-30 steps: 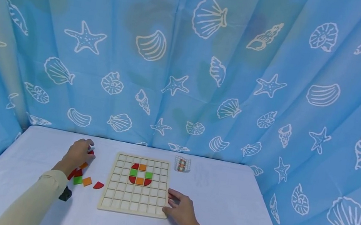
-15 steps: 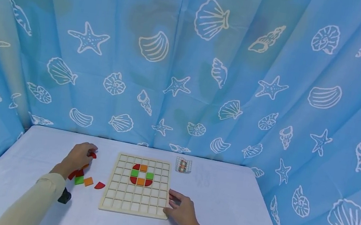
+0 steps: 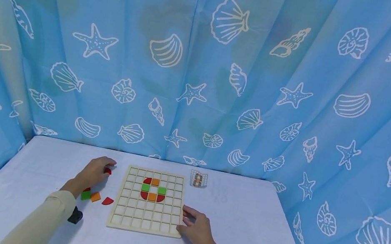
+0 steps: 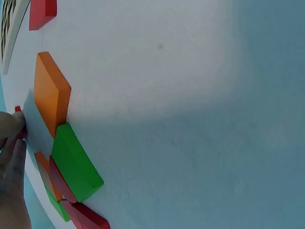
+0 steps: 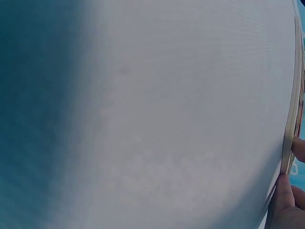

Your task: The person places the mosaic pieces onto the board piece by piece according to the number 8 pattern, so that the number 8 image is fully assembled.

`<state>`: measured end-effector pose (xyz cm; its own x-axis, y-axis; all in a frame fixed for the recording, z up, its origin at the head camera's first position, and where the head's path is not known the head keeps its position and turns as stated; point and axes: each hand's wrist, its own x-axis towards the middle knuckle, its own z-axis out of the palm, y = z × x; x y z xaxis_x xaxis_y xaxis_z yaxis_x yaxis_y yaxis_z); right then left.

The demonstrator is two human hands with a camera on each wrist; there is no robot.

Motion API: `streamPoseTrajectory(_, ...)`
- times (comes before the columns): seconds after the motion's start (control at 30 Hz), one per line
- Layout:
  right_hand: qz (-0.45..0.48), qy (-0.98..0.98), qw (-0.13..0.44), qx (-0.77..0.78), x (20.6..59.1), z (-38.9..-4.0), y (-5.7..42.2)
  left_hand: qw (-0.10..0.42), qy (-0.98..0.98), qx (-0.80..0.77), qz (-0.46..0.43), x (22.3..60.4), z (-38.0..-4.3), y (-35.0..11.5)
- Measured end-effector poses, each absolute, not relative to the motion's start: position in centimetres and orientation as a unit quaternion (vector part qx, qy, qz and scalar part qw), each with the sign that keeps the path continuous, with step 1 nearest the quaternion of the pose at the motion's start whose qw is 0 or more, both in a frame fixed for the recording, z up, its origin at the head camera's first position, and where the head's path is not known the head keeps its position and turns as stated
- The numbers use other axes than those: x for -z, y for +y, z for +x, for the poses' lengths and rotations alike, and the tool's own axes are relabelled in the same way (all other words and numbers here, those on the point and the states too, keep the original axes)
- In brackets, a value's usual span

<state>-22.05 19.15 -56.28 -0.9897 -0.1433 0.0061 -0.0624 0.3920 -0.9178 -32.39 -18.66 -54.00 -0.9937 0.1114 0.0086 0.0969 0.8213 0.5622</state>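
Observation:
My left hand [image 3: 95, 171] pinches a red quarter-circle tile [image 3: 108, 171] between thumb and fingers, just above or on the table left of the wooden grid board [image 3: 130, 203]. In the left wrist view, the fingers cover most of that red tile [image 4: 18, 109]. My right hand [image 3: 197, 228] holds the board's right edge near the front corner; the right wrist view has its digits against the rim [image 5: 288, 143]. On the board, red quarter-circles [image 3: 160, 197], orange squares [image 3: 152, 197] and green squares [image 3: 145, 187] form a ring around one bare cell.
Loose tiles lie left of the board: a red quarter-circle [image 3: 107, 201], an orange square [image 3: 95, 197], a green square [image 3: 85, 195] and others partly under the left forearm. A small pattern card [image 3: 198, 179] lies behind the board's right corner. A blue shell-print curtain [image 3: 195, 75] surrounds the table.
My left hand has drawn a red tile away from the loose tiles, moving right toward the board. The right hand stays at the board's edge.

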Motion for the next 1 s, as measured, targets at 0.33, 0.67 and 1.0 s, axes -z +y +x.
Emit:
streamPoseTrajectory(0.33,-0.069,0.828,0.036,0.555,56.2,-22.0,19.2,0.007,0.948,-0.311,0.062,54.0,-32.1,-18.0)
streamPoseTrajectory(0.67,-0.066,0.829,0.037,0.554,56.1,-21.9,19.2,-0.008,0.935,-0.34,0.103,53.4,-32.2,-14.6)
streamPoseTrajectory(1.0,-0.064,0.824,0.04,0.561,56.0,-21.9,19.2,-0.038,0.913,-0.377,0.149,54.1,-31.9,-10.2)
